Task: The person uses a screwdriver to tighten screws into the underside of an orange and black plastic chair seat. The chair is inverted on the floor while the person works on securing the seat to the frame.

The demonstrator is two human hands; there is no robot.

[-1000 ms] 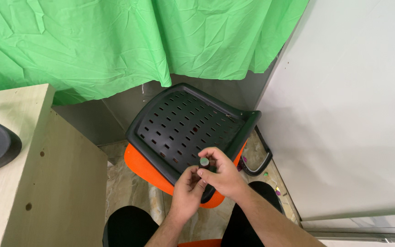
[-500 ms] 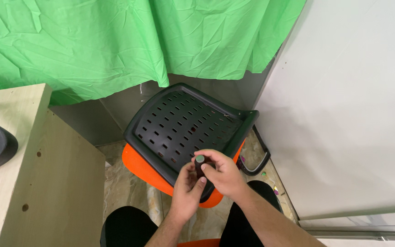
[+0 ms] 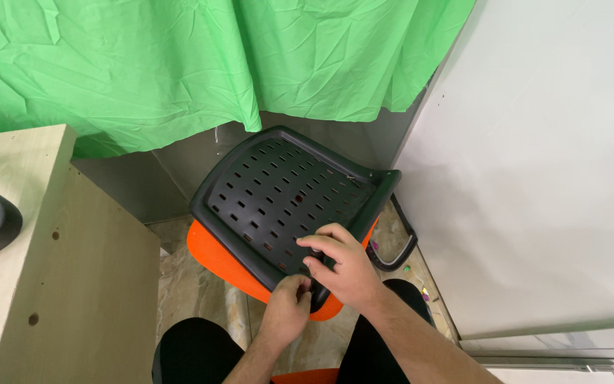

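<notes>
Black perforated chair panel [image 3: 278, 203] pinched by both hands: left hand [image 3: 287, 307], right hand [image 3: 346, 270]; small held part hidden

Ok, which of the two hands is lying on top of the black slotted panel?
The right hand: its fingers spread over the near edge of the black slotted chair panel. The left hand sits lower, fingertips pinched below that edge, against the orange mesh cushion.

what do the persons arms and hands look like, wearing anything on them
Both forearms are bare, with no sleeves in view. The left hand and right hand wear no gloves, and no ring, watch or band shows. Dark trousers cover the legs below.
</notes>
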